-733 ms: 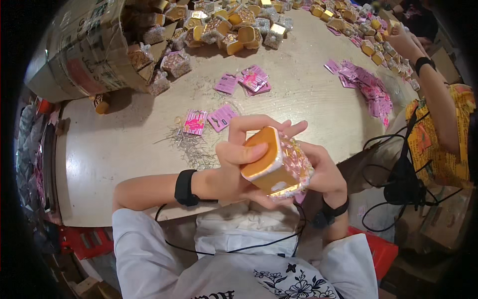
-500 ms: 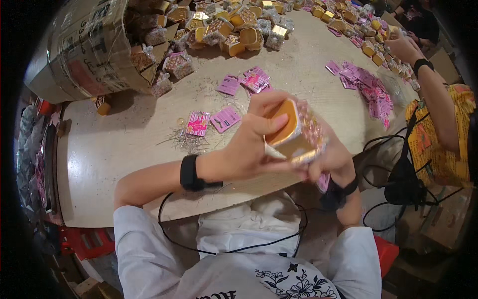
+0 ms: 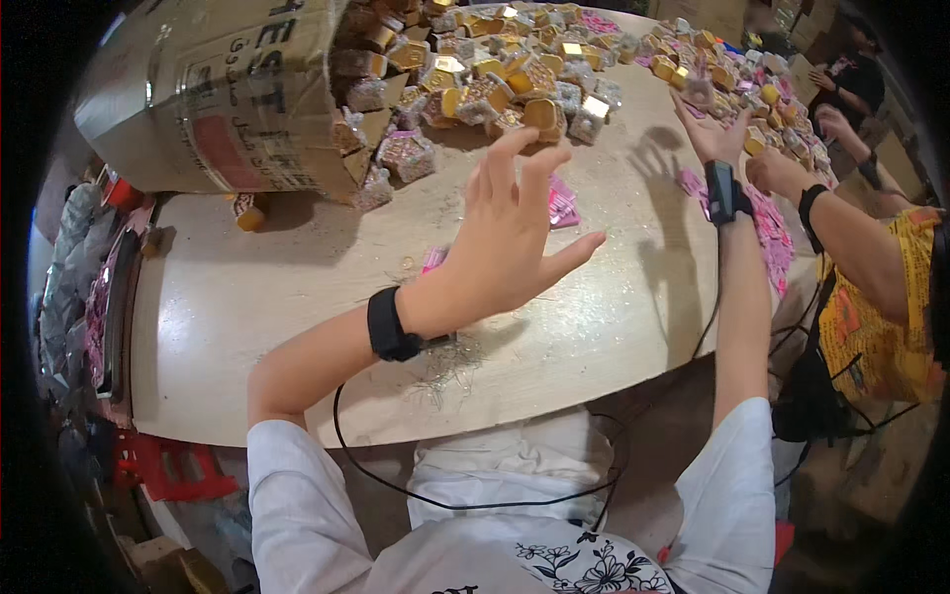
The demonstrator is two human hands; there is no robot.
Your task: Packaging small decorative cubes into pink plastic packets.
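Note:
My left hand [image 3: 495, 233] is raised over the table with fingers spread, holding nothing. Beneath and behind it, pink printed cards [image 3: 563, 203] are partly covered. Stretched toward the far right, my right hand [image 3: 714, 136] has its fingers apart. A blurred, glittery pinkish ornament [image 3: 699, 93] shows just beyond its fingertips, apparently off the palm; whether a finger still touches it is unclear. A shadow of hand and ornament falls on the table [image 3: 604, 307]. Gold-based glittery ornaments [image 3: 475, 94] lie heaped at the back.
A large taped cardboard box [image 3: 213, 109] lies on its side at the left, spilling ornaments. More ornaments [image 3: 782, 99] and pink cards [image 3: 775, 243] are piled at the right. A co-worker's hand [image 3: 780, 173] is close to my right wrist. Thin wire bits [image 3: 445, 374] litter the front.
Both hands held a gold-and-glitter ornament before me. They have parted: my right hand has swung out far right and opened, and my left has let go and spread its fingers.

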